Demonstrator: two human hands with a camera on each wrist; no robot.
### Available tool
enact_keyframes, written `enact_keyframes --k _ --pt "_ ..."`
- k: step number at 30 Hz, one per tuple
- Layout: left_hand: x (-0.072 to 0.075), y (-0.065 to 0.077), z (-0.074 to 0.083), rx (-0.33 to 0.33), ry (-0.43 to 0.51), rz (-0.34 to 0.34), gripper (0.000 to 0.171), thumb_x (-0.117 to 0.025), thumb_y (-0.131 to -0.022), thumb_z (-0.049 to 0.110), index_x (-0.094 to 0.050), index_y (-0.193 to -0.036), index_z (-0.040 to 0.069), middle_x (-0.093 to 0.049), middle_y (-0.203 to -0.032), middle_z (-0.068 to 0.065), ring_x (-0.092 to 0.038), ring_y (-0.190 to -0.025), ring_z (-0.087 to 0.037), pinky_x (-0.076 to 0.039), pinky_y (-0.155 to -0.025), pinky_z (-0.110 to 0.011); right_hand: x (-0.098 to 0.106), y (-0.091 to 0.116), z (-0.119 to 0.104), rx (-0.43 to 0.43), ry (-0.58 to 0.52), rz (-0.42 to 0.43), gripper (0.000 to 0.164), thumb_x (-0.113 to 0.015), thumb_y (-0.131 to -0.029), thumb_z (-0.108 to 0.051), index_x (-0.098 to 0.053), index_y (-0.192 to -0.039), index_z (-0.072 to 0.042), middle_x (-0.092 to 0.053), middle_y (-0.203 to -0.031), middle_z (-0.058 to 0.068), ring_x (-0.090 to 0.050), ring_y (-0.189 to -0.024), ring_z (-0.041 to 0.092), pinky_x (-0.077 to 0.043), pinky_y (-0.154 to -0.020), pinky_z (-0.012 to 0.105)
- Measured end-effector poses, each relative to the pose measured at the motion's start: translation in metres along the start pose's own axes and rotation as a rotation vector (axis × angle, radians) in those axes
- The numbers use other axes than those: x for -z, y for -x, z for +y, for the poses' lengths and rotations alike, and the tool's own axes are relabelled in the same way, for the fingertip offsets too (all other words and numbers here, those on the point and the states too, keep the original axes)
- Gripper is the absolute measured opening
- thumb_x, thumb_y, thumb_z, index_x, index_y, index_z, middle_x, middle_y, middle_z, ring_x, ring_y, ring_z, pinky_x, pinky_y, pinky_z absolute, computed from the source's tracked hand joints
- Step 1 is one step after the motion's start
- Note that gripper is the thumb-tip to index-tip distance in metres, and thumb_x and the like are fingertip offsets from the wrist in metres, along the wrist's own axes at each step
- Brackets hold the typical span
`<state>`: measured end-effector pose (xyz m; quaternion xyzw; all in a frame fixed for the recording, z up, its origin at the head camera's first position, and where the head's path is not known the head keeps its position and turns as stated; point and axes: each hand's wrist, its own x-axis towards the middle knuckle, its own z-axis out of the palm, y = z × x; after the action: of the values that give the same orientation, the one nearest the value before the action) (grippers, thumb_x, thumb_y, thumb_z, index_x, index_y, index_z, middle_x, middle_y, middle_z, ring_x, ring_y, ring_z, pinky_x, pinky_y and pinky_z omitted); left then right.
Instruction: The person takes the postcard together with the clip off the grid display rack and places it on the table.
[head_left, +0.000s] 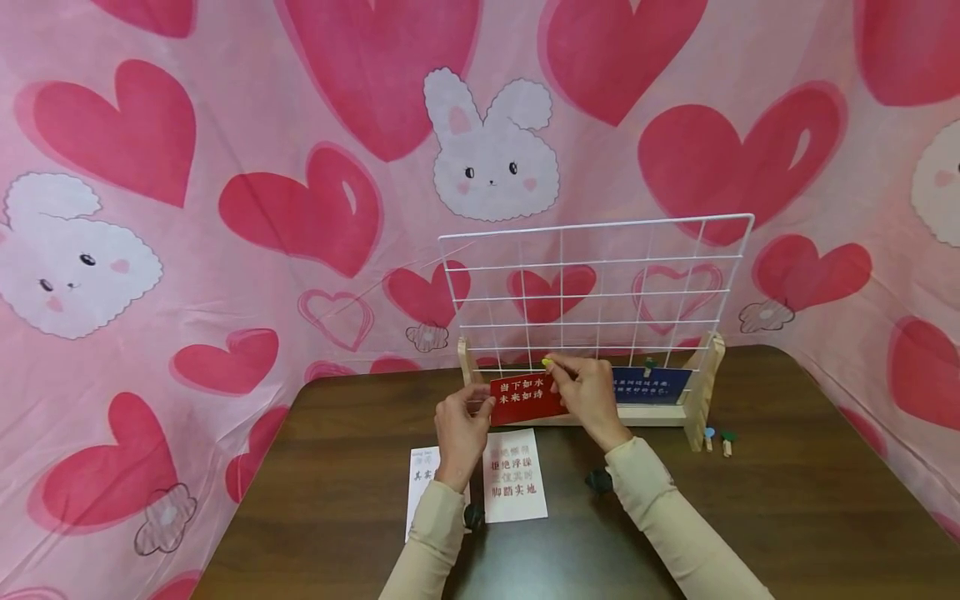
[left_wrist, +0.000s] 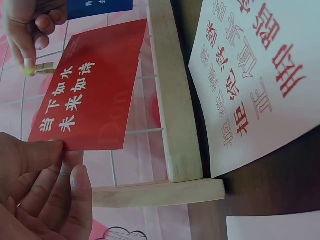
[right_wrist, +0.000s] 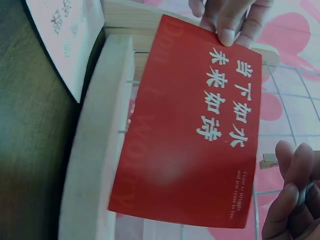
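My left hand (head_left: 463, 427) pinches a red card (left_wrist: 100, 95) with white Chinese characters by its left end, thumb on the printed face. The card is held in front of the lower part of a white wire grid rack (head_left: 600, 225). Between thumb and fingers of my right hand (head_left: 591, 402) is a small wooden clothespin (left_wrist: 45, 68) with a yellow top. Its wooden tip is right at the card's upper edge in both wrist views. To the right, a blue card (head_left: 652, 390) hangs on the grid under a clothespin with a green top (head_left: 649, 364).
The grid stands in a pale wooden base (head_left: 701, 408) on a dark wood table (head_left: 330, 467). Two loose clothespins, one blue-topped (head_left: 708, 438) and one green-topped (head_left: 727, 442), lie by its right foot. White printed cards (head_left: 517, 504) lie in front. A pink heart-patterned cloth (head_left: 285, 108) hangs behind.
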<state>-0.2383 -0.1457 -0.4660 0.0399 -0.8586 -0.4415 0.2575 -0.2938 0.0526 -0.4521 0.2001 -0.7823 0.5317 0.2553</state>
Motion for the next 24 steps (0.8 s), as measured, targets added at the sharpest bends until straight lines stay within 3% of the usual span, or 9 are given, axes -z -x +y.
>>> enact_keyframes --k 10,24 --pt "0.005 0.001 0.003 0.006 -0.008 -0.023 0.009 -0.079 -0.091 0.011 -0.081 -0.100 0.011 -0.082 -0.094 -0.006 -0.080 -0.081 -0.022 -0.064 -0.075 -0.040 0.008 0.000 -0.012 -0.012 -0.032 -0.008 0.021 -0.074 -0.095 -0.004 -0.079 -0.114 0.000 -0.069 -0.060 0.013 -0.049 -0.038 -0.005 -0.044 -0.037 0.019" --pt "0.007 0.004 0.010 0.040 0.019 -0.083 0.012 -0.079 -0.092 0.011 -0.081 -0.103 0.010 -0.082 -0.095 -0.009 -0.078 -0.076 -0.021 -0.062 -0.066 -0.030 0.016 -0.002 -0.022 -0.003 -0.054 -0.020 0.017 -0.072 -0.095 -0.003 -0.079 -0.110 0.002 -0.069 -0.062 0.016 -0.050 -0.040 -0.003 -0.047 -0.042 0.018"
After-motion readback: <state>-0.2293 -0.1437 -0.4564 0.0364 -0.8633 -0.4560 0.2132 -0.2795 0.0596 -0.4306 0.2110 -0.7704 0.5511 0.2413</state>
